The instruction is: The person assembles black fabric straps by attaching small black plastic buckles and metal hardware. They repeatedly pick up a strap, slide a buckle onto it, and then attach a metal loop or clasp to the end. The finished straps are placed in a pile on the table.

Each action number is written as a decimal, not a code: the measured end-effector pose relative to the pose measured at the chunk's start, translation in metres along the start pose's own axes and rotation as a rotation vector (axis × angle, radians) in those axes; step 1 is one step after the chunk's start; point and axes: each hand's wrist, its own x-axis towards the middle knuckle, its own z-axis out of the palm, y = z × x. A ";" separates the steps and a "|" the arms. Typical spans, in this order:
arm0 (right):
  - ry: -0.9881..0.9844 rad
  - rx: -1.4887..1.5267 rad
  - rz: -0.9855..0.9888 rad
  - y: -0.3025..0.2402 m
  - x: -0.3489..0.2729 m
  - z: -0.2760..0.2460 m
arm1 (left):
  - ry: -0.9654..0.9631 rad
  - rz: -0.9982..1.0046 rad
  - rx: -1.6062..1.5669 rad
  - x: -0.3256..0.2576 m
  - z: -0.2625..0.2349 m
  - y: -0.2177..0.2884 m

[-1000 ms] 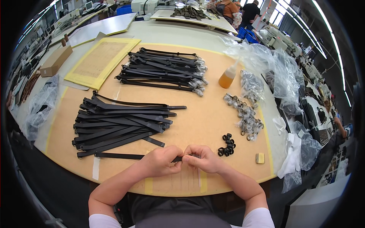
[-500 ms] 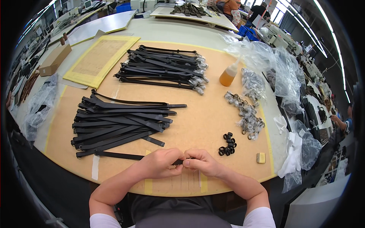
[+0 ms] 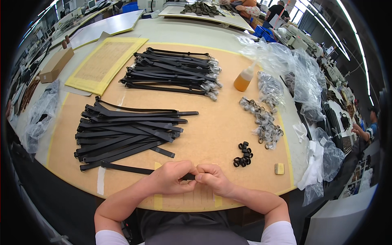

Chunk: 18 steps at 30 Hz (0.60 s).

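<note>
Along the left side of the frame lie a crumpled clear plastic bag [image 3: 41, 116] and, higher up, a cardboard box [image 3: 56, 65], with a yellow-edged board [image 3: 106, 65] slanting beside it. Left of centre, a loose pile of black straps [image 3: 126, 130] spreads over the tan work surface [image 3: 212, 134]. Just below the pile, a single black strap [image 3: 126, 168] runs rightward past a white strip [image 3: 100, 181], passes behind the left hand and reappears between its fingers at lower centre. Left hand [image 3: 175, 177] has its back turned up, wrist level, fingers curled and thumb pressed to them, pinching the strap; its forearm slopes up and rightward from a bent elbow. Above, at upper centre, rests a second bundle of straps [image 3: 171, 73]. Right hand [image 3: 214, 179] meets the left almost tip to tip, its forearm slanting up and leftward, thumb and bent fingers closed on the strap's end; whether anything else sits between them is hidden. Farther right stand an amber-filled bottle [image 3: 244, 79], a cluster of small black loops [image 3: 243, 155], plastic-wrapped rings [image 3: 263, 122], a yellowish block [image 3: 279, 168] and, near the right side, white gloves [image 3: 311, 163].
</note>
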 end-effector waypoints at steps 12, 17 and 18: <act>0.024 0.169 0.071 -0.008 -0.010 0.008 | -0.004 -0.003 -0.101 0.000 0.003 -0.002; -0.018 0.133 0.052 0.001 -0.005 0.002 | -0.072 -0.196 -0.195 -0.001 -0.004 0.004; -0.046 0.097 0.040 0.000 -0.003 -0.002 | -0.068 -0.203 -0.205 0.000 -0.005 0.004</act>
